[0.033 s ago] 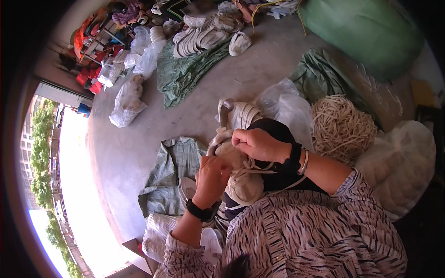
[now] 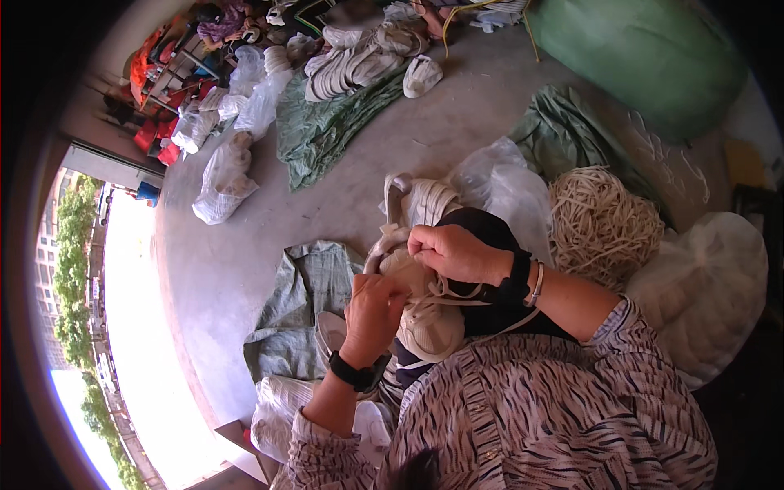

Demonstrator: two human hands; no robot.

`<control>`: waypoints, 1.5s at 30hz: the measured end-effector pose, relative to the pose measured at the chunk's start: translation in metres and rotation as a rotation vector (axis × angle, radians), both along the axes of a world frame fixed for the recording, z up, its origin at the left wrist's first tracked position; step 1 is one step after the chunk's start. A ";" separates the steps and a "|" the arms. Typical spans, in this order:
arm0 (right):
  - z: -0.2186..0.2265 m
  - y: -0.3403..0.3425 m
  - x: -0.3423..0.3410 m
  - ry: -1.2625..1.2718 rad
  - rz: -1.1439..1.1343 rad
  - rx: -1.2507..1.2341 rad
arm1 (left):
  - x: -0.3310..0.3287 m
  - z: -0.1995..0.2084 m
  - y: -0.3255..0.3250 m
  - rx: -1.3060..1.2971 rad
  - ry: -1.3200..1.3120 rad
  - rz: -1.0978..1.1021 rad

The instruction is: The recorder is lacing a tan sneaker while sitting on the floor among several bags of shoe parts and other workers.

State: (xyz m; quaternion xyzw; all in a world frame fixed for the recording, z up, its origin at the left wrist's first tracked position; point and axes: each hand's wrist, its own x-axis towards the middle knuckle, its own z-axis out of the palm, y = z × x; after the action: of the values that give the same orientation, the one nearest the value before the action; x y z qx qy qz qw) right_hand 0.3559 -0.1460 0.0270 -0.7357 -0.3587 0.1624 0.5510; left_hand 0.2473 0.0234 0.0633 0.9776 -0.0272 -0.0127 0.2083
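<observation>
Bent over a cream shoe (image 2: 431, 332) in the lap, toe toward the body, with loose laces (image 2: 443, 301) across its front. Left hand (image 2: 374, 314) at the shoe's left edge, fingers curled in and bunched against the thumb; right hand (image 2: 457, 255) over the shoe's far part, thumb and forefinger pressed together. Cannot tell, for either hand, about anything pinched between the fingertips. Behind the shoe, a black cloth (image 2: 483, 224). Near the right forearm, a heap of cream cord (image 2: 604, 229), and just beside it a bulging plastic bag (image 2: 702, 298). To the left on the floor, a crumpled grey-green sheet (image 2: 298, 306); well ahead, a pile of pale shoes (image 2: 347, 75) on a green tarp (image 2: 322, 147).
</observation>
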 end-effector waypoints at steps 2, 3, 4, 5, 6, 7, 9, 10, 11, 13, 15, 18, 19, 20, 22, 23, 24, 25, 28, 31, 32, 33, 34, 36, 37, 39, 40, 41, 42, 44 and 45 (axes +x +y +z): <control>0.005 -0.001 0.002 0.124 0.029 -0.029 | -0.003 -0.002 -0.003 -0.079 -0.051 0.012; 0.003 -0.001 0.002 0.121 0.029 -0.027 | -0.006 -0.003 -0.007 -0.074 -0.052 0.067; -0.001 0.000 0.000 0.093 0.024 0.014 | -0.007 -0.004 -0.011 -0.072 -0.051 0.117; -0.003 0.000 0.000 0.065 0.018 0.054 | -0.006 -0.004 -0.015 -0.073 -0.052 0.113; -0.005 0.000 0.000 0.063 0.014 0.053 | -0.004 -0.005 -0.018 -0.070 -0.067 0.153; -0.004 0.001 0.001 0.113 0.004 0.118 | -0.003 -0.005 -0.021 -0.068 -0.081 0.197; 0.001 -0.003 0.005 0.161 -0.008 0.180 | 0.001 -0.010 -0.023 -0.095 -0.092 0.180; 0.010 -0.006 0.009 0.359 -0.044 0.237 | 0.003 -0.011 -0.021 -0.099 -0.107 0.140; 0.019 -0.008 0.011 0.557 -0.082 0.292 | 0.004 -0.009 -0.021 -0.106 -0.120 0.099; 0.032 -0.014 0.013 0.594 -0.098 0.363 | 0.003 -0.002 -0.023 -0.087 -0.087 0.119; 0.039 -0.020 0.015 0.552 -0.081 0.297 | 0.006 -0.001 -0.020 0.152 -0.236 -0.073; 0.039 -0.029 0.014 0.509 -0.073 0.215 | 0.012 -0.003 -0.029 0.493 -0.311 -0.222; 0.038 -0.031 0.013 0.458 -0.088 0.174 | 0.015 -0.008 -0.031 0.673 -0.365 -0.313; 0.036 -0.032 0.012 0.457 -0.087 0.172 | 0.017 -0.014 -0.034 0.659 -0.308 -0.348; 0.030 -0.031 0.011 0.341 -0.107 0.218 | 0.023 -0.024 -0.039 0.711 -0.185 -0.346; 0.030 -0.031 0.010 0.342 -0.100 0.219 | 0.025 -0.026 -0.040 0.762 -0.060 -0.345; 0.031 -0.030 0.009 0.225 -0.169 0.192 | 0.025 -0.025 -0.037 0.765 -0.056 -0.337; 0.032 -0.033 0.010 0.103 -0.254 0.163 | 0.029 -0.022 -0.035 0.658 -0.159 -0.322; 0.017 -0.041 0.021 0.027 -0.358 0.163 | 0.036 0.011 -0.020 0.235 -0.155 -0.268; 0.019 -0.032 0.014 0.143 -0.187 0.096 | 0.031 0.024 -0.011 -0.114 0.072 -0.156; 0.022 -0.027 0.010 0.154 -0.144 0.044 | 0.031 0.022 -0.010 0.040 0.054 -0.212; 0.027 -0.021 0.006 0.137 -0.136 0.034 | 0.031 0.019 -0.010 0.193 0.036 -0.267; 0.027 -0.017 0.005 0.175 -0.123 0.032 | 0.030 0.017 -0.011 0.197 0.034 -0.268; 0.027 -0.011 0.004 0.209 -0.110 0.031 | 0.029 0.014 -0.016 0.341 -0.139 -0.331; 0.026 -0.009 0.003 0.129 -0.118 -0.016 | 0.029 0.012 -0.019 0.340 -0.140 -0.330; 0.022 -0.006 0.000 0.047 -0.124 -0.065 | 0.028 0.010 -0.021 0.330 0.002 -0.247; 0.018 -0.007 -0.002 -0.163 -0.133 -0.036 | 0.027 0.012 -0.021 0.327 -0.001 -0.249; 0.014 -0.007 -0.004 -0.374 -0.140 -0.007 | 0.024 0.016 -0.018 0.141 -0.004 -0.308; 0.008 -0.008 -0.005 -0.328 -0.050 -0.071 | 0.023 0.019 -0.014 -0.045 -0.007 -0.365; 0.005 -0.006 -0.010 -0.388 -0.013 -0.052 | 0.018 0.022 -0.002 -0.119 -0.006 -0.421; 0.004 -0.006 -0.012 -0.445 0.017 -0.035 | 0.016 0.023 0.005 -0.195 -0.002 -0.484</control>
State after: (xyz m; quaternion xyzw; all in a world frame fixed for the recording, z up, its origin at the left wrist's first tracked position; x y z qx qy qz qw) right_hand 0.3440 -0.1517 0.0314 -0.7598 -0.4749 0.0068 0.4440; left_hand 0.2637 0.0281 0.0862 0.9179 -0.2617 -0.0585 0.2925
